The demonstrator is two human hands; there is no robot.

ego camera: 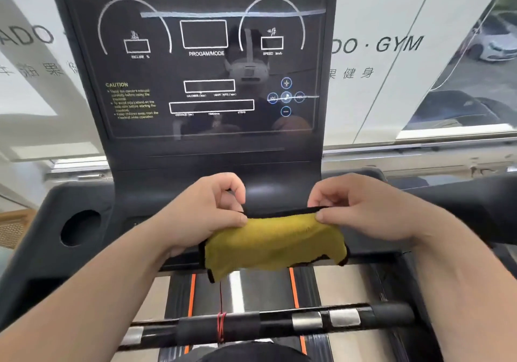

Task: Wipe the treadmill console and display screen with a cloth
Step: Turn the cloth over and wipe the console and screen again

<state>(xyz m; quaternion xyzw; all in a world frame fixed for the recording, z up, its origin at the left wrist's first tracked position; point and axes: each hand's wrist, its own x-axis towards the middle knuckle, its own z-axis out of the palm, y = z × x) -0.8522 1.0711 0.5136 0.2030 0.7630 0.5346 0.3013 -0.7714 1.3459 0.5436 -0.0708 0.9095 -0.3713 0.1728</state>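
Note:
A yellow cloth (275, 242) with a black edge hangs between both my hands, just below the dark treadmill console (84, 191). My left hand (208, 208) pinches its upper left corner and my right hand (361, 208) pinches its upper right corner. The cloth is stretched flat between them and droops toward me. Above stands the dark display screen (212, 68), tilted back, with white printed boxes, arcs and a yellow caution text. The cloth does not touch the screen.
A round cup holder (81, 227) sits in the console's left wing. A black handlebar (251, 322) with metal sensor pads and a red cord crosses near my body. The treadmill belt (243, 289) lies below. White window panels with lettering stand behind.

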